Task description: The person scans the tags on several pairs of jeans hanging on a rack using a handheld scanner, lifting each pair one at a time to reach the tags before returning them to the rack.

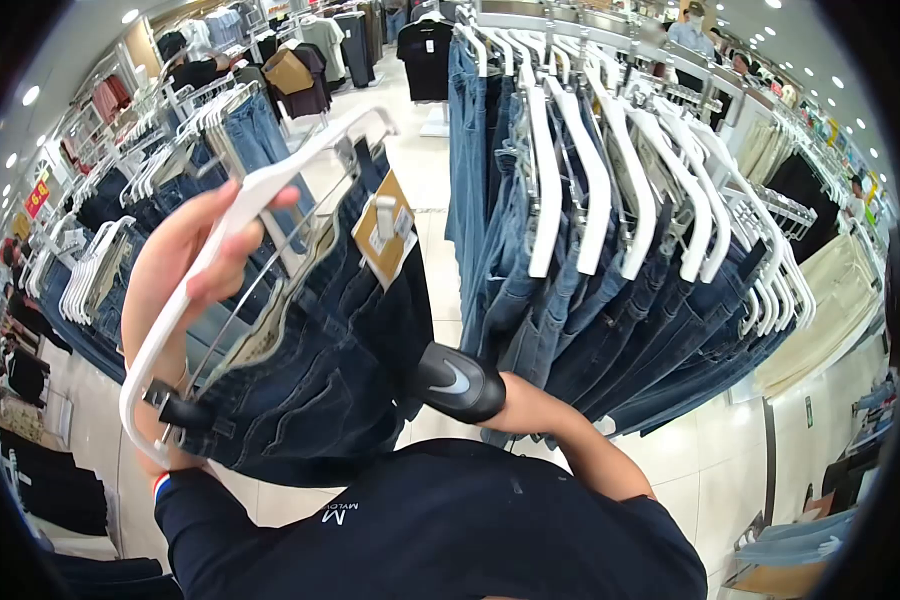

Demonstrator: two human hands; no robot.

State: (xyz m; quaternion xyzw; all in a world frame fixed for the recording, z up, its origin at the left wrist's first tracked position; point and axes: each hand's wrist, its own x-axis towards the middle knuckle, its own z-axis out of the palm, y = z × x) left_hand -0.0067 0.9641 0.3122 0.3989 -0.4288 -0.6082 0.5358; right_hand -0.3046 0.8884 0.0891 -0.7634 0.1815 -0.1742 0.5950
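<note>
My left hand [215,245] is raised at the left, its fingers closed around the arm of a white clip hanger [260,185]. Dark blue jeans [315,375] hang from it, the waistband tilted and a black clip [175,408] gripping the near end. Near the far end dangles a brown cardboard tag [384,230] with a white label. My right forearm [535,405] reaches in from the right. Around its wrist end is a black band-like piece [458,384] bearing a silver swoosh. Beyond it, the right hand is hidden by or among the dark denim, so its fingers do not show.
A rack rail [610,35] carries several jeans on white hangers [595,185] close at the right. More jeans [80,335] hang at the left. A black T-shirt [426,60] stands on display beyond the aisle. A person [692,40] is far back at upper right.
</note>
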